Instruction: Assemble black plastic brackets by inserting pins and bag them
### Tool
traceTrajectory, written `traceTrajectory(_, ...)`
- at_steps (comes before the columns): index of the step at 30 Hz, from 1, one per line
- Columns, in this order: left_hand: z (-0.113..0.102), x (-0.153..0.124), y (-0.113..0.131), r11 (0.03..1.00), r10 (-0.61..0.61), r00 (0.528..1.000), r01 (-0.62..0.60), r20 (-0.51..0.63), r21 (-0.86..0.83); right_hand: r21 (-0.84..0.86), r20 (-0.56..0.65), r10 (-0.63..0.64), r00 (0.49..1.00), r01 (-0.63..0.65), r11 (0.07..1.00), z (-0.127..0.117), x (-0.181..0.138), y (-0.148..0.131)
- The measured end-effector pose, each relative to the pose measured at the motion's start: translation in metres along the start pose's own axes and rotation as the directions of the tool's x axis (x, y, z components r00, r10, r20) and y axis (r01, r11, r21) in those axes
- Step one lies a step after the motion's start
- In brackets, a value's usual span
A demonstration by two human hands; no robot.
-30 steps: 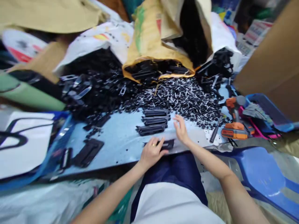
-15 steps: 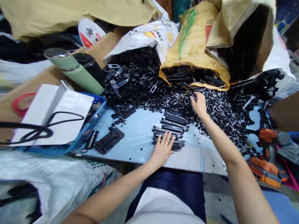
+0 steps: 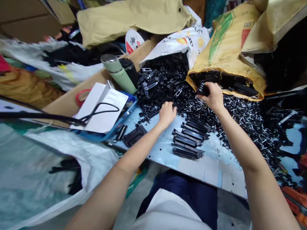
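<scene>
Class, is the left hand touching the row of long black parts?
No, the left hand is beside the loose black pieces, with tabletop between it and that row.

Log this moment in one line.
left hand: at heaped black parts, hold unclear; right hand: holding black pieces by yellow sack; long black bars: rowed on blue table
</scene>
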State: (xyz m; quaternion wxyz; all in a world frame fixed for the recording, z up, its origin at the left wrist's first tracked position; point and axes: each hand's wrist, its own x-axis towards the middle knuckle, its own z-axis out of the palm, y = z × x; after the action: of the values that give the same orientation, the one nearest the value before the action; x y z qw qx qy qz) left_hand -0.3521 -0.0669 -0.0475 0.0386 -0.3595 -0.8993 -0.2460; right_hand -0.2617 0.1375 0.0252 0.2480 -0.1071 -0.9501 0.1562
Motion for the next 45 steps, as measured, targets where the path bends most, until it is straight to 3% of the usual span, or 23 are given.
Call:
traceTrajectory(3, 0.009, 0.046, -0.003, 0.988, -0.143, 0.989, 0.144, -0.025, 0.058, 0.13, -0.038, 0.105, 0.994, -0.099, 0.987, -0.025, -0.068, -0.033)
traceTrajectory(7, 0.011, 0.069, -0.001, 0.984, -0.146, 0.987, 0.139, 0.061, 0.11, 0.299, -0.111, 0.253, 0.961, -0.21, 0.931, -0.036, -0.181, -0.068)
traceTrajectory(9, 0.008, 0.068, -0.006, 0.983, -0.162, 0.986, 0.159, 0.029, 0.093, 0.358, -0.103, 0.334, 0.937, -0.279, 0.891, -0.033, -0.236, -0.073)
traceTrajectory(12, -0.003, 0.054, -0.017, 0.986, -0.163, 0.979, 0.166, -0.119, 0.013, 0.297, -0.142, 0.444, 0.885, -0.39, 0.872, -0.031, -0.304, -0.068)
traceTrajectory(15, -0.023, 0.024, -0.018, 0.991, -0.036, 0.956, -0.004, -0.291, -0.137, 0.18, -0.14, 0.44, 0.887, -0.414, 0.892, -0.034, -0.34, -0.057)
traceTrajectory(20, -0.051, -0.055, 0.021, 0.879, 0.137, 0.843, -0.345, -0.52, -0.328, -0.054, 0.093, 0.294, 0.951, -0.29, 0.956, -0.027, -0.339, -0.057)
traceTrajectory(23, -0.058, -0.102, 0.048, 0.846, 0.17, 0.826, -0.402, -0.537, -0.35, -0.135, 0.174, 0.198, 0.965, -0.176, 0.975, -0.015, -0.32, -0.066)
traceTrajectory(25, -0.061, -0.127, 0.059, 0.81, 0.264, 0.816, -0.477, -0.514, -0.341, -0.161, 0.209, 0.177, 0.962, -0.144, 0.976, -0.01, -0.308, -0.071)
traceTrajectory(26, -0.063, -0.138, 0.063, 0.764, 0.351, 0.785, -0.556, -0.511, -0.328, -0.17, 0.226, 0.174, 0.959, -0.137, 0.976, -0.009, -0.304, -0.072)
traceTrajectory(29, -0.064, -0.161, 0.068, 0.578, 0.621, 0.603, -0.784, -0.5, -0.227, -0.198, 0.285, 0.179, 0.942, -0.125, 0.972, -0.009, -0.299, -0.073)
traceTrajectory(31, -0.056, -0.172, 0.07, 0.532, 0.738, 0.54, -0.835, -0.405, -0.142, -0.219, 0.313, 0.189, 0.931, -0.122, 0.968, -0.01, -0.301, -0.072)
traceTrajectory(34, -0.027, -0.186, 0.071, 0.517, 0.841, 0.52, -0.854, -0.149, -0.064, -0.247, 0.3, 0.208, 0.931, -0.135, 0.96, -0.01, -0.308, -0.073)
traceTrajectory(37, 0.007, -0.194, 0.067, 0.496, 0.867, 0.49, -0.867, 0.092, -0.05, -0.25, 0.271, 0.223, 0.936, -0.155, 0.956, -0.012, -0.314, -0.075)
traceTrajectory(41, 0.026, -0.19, 0.051, 0.509, 0.84, 0.471, -0.856, 0.269, -0.089, -0.154, 0.165, 0.302, 0.939, -0.278, 0.948, -0.023, -0.319, -0.076)
traceTrajectory(43, 0.022, -0.185, 0.047, 0.597, 0.783, 0.542, -0.793, 0.303, -0.124, -0.007, 0.08, 0.391, 0.917, -0.392, 0.92, -0.027, -0.316, -0.078)
traceTrajectory(45, 0.015, -0.182, 0.05, 0.717, 0.694, 0.663, -0.67, 0.281, -0.191, 0.214, 0.066, 0.52, 0.852, -0.521, 0.827, -0.027, -0.311, -0.084)
